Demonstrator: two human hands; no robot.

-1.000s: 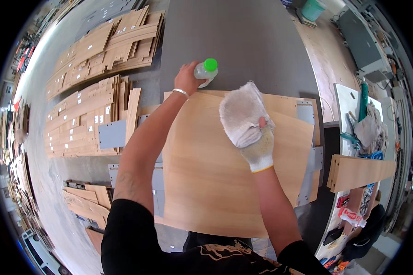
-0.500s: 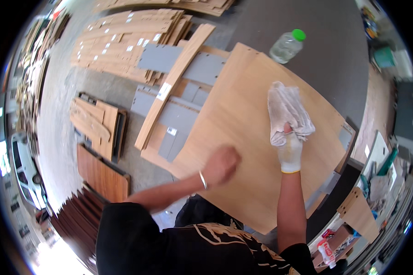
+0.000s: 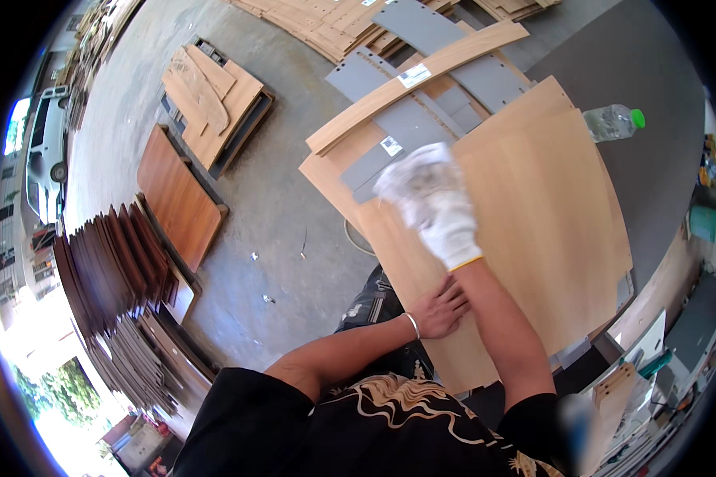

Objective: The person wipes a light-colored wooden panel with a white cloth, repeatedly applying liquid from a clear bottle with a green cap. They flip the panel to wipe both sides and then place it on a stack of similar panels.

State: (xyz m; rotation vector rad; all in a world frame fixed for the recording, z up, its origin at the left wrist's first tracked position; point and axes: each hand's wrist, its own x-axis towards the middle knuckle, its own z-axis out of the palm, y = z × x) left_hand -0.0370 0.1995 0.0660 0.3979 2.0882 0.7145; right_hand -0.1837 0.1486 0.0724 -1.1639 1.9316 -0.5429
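Two small white rectangular stickers: label on long curved strip, second label on grey panel below.

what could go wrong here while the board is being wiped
The light wood panel juts past the stack toward the person, so pressing near that edge might tip or slide it; only the bare left hand steadies it. The gloved right hand pushes the white cloth toward the panel's far corner, where it may snag on the grey boards. The plastic bottle lies beside the panel and might roll if bumped.

Bright daylight, curved fisheye edges
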